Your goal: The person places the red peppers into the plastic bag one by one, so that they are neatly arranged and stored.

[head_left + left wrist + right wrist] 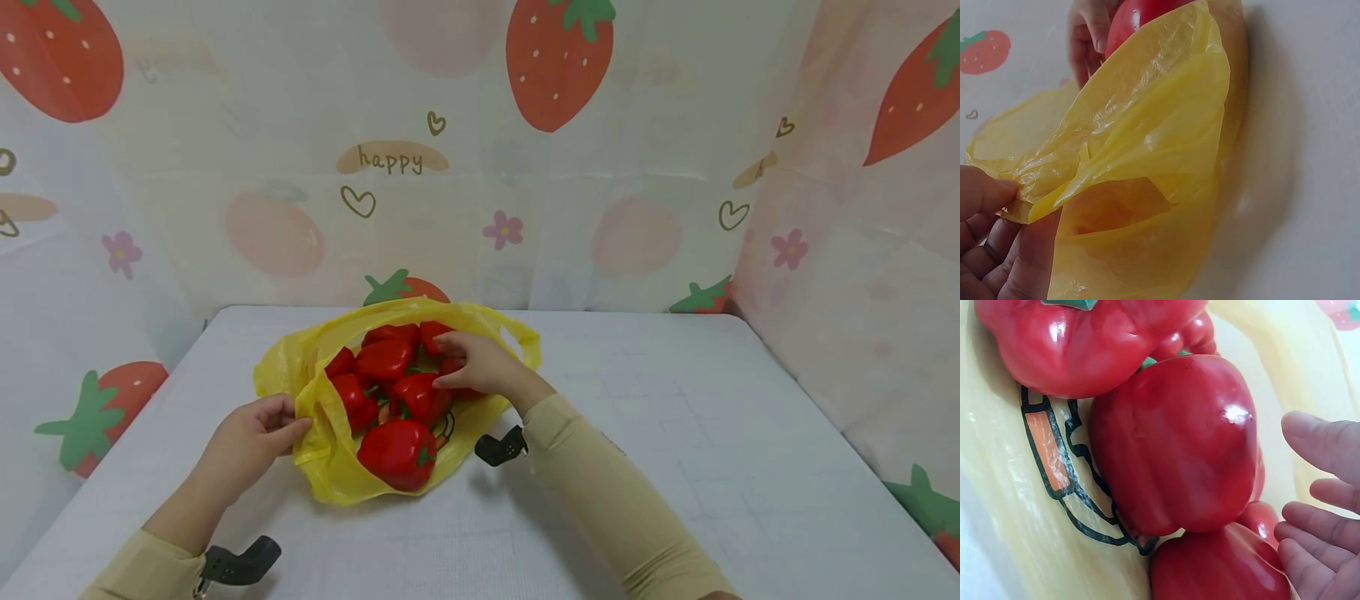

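A yellow plastic bag lies on the table with its mouth spread wide, and several glossy red bell peppers are in it. At the bag's left side, my left hand pinches the rim between thumb and fingers; the left wrist view shows the crumpled film in that pinch. My right hand is over the peppers at the right of the opening. Its fingers are spread and relaxed beside a large pepper in the right wrist view, with nothing gripped. Some peppers are partly hidden behind this hand.
The white table extends to both sides of the bag. Behind it hangs a cloth backdrop printed with strawberries, which also covers both sides. A black wrist device hangs below the right sleeve, and another sits at the left wrist.
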`<state>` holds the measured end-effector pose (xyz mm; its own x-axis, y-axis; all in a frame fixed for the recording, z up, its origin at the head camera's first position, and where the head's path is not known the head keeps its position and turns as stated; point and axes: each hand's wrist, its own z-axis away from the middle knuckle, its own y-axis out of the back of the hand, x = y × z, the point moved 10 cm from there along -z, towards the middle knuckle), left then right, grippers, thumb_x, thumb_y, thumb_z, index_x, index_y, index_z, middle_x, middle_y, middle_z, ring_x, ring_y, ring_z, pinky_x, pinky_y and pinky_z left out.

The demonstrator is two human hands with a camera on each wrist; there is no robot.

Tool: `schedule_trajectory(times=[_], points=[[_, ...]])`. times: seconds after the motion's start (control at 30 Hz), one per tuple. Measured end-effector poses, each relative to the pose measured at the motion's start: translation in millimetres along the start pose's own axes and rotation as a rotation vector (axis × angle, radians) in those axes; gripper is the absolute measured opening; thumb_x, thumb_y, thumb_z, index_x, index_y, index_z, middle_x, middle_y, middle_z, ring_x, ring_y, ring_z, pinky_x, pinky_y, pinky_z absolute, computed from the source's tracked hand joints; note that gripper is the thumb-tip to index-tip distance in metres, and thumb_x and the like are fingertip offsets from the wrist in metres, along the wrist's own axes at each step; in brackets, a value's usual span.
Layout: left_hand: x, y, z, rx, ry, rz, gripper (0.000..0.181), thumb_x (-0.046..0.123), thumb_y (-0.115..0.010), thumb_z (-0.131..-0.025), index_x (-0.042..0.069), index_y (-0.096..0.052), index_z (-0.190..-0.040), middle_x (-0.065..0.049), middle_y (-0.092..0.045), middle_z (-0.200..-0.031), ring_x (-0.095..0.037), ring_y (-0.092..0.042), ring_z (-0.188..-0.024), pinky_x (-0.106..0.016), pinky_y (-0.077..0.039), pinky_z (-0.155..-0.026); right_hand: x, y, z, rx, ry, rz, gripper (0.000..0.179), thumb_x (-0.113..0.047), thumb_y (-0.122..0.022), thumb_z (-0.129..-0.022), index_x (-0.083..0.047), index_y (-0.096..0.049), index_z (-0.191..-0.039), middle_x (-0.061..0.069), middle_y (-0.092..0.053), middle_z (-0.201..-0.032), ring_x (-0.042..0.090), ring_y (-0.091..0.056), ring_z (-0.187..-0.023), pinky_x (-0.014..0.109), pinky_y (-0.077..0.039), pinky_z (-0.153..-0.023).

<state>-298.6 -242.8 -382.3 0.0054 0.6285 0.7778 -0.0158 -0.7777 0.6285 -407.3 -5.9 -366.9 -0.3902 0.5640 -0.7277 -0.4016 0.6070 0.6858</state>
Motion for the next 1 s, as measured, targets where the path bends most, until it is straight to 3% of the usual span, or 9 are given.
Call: schedule_trajectory(times=[0.57,0.87,1.0], points=[[3.1,1.2,-1.4,-0.009,0.004,0.0,0.033,0.038,-0.059,-0.087,0.007,-0.056,-0.096,-0.007,-0.06,-0.089,-0.02,-0.055,-0.079,-0.026,-0.051,-0.069,4.4,20.2,13.0,0.012,0.007,-0.076,0.057,-0.02,-0.071,-0.08,-0.01,-0.048,-0.131,0.006,-0.053,-0.128,0.021,-0.05,-0.117,0.035,-0.041,-0.096],[4.7,9.8,0.2,-0.014,0.016,0.027,0.042,0.046,-0.056,-0.087,0.006,-0.056,-0.101,-0.009,-0.059,-0.095,-0.02,-0.057,-0.084,-0.027,-0.052,-0.072,17.5,49.7,34.3,0.044,-0.033,-0.064,0.059,-0.025,-0.07,-0.081,-0.013,-0.046,-0.133,0.006,-0.051,-0.13,0.025,-0.046,-0.121,0.038,-0.04,-0.096],[7.1,20.0,0.7,0.012,-0.008,0.018,0.045,0.048,-0.051,-0.089,0.006,-0.057,-0.104,-0.01,-0.06,-0.099,-0.021,-0.059,-0.088,-0.027,-0.052,-0.072,27.2,65.9,50.1,0.058,-0.057,-0.026,0.058,-0.03,-0.068,-0.082,-0.015,-0.046,-0.133,0.006,-0.05,-0.13,0.027,-0.045,-0.122,0.038,-0.039,-0.097]])
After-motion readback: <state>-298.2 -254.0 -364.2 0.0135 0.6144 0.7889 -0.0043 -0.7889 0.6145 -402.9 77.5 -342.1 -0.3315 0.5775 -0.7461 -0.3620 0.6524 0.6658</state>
